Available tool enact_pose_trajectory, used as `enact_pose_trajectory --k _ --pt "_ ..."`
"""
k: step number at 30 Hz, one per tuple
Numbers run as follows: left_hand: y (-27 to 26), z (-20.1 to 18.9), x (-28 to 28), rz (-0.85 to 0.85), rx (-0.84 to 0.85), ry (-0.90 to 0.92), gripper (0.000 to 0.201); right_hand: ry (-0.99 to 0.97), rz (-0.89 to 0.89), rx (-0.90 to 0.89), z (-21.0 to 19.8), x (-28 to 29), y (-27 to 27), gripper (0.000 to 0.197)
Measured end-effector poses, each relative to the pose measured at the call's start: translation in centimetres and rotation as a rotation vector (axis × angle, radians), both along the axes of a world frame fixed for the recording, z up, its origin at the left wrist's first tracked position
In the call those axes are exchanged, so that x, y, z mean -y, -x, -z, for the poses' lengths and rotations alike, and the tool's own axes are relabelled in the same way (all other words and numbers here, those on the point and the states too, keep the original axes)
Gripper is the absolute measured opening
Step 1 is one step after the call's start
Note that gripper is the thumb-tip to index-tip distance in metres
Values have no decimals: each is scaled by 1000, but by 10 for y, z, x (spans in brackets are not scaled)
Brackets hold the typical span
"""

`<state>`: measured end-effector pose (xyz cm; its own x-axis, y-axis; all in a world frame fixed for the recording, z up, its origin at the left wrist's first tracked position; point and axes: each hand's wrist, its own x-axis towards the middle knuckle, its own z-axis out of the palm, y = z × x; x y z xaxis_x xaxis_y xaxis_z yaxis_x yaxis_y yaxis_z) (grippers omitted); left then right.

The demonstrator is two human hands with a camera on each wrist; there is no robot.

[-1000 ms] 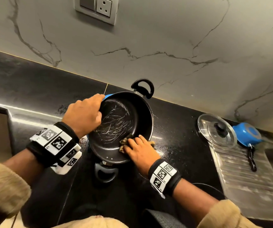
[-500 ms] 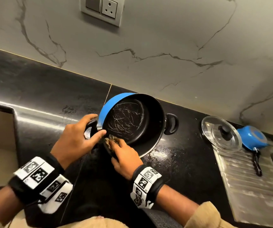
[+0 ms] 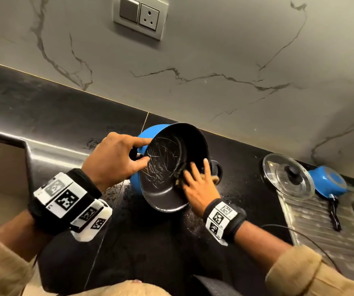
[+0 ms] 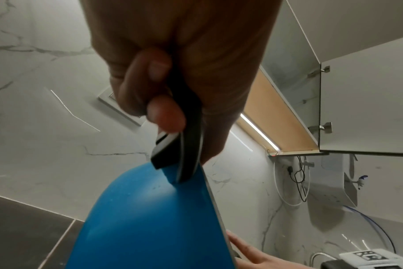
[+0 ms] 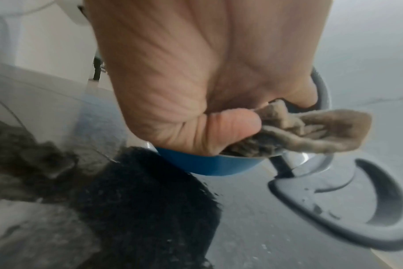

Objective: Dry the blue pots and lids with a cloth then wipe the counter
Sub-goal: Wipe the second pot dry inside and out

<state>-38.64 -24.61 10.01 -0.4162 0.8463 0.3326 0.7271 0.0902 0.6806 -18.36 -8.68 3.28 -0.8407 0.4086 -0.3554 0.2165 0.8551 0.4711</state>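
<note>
Pots: two blue ones. The large pot (image 3: 173,167) is held up over the black counter (image 3: 54,116); the small pot (image 3: 328,182) lies at the far right beside the drain board (image 3: 325,229).
Lids: one glass lid (image 3: 288,176) with a black knob, lying flat between the counter and the drain board, touching the small pot's side.
Cloths: one brownish cloth (image 5: 311,131).
Hands: two, each with a marker band on the wrist.
Large pot, facing: tipped on its side, the dark scratched inside turned toward the person, the blue bottom toward the marble wall (image 3: 214,60).
Large pot, long axis: the line through its two black handles runs left to right, one handle under the left hand, the other handle (image 3: 216,170) on the right.
Small pot, facing: overturned, blue base up; its long black handle points toward the person along the drain board.
Left hand (image 3: 112,159): fingers curled round the large pot's left handle, as the left wrist view shows; two fingertips reach the rim.
Right hand (image 3: 197,189): presses the cloth against the right inner wall near the rim, thumb pinching the bunched cloth, part of it hanging over the rim.
Counter: scattered water drops around the large pot.
Wall: one switch and socket plate (image 3: 139,17).
</note>
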Motion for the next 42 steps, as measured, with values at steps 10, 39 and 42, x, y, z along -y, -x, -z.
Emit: enact_pose_trajectory --k 10,39,42 --pt "-3 14 1 -91 84 -27 24 1029 403 -69 -26 34 22 65" --pt "6 70 31 -238 203 405 20 569 134 69 -11 -15 124 39" --pt "6 73 30 -234 203 402 32 591 32 72 -10 5 131 38"
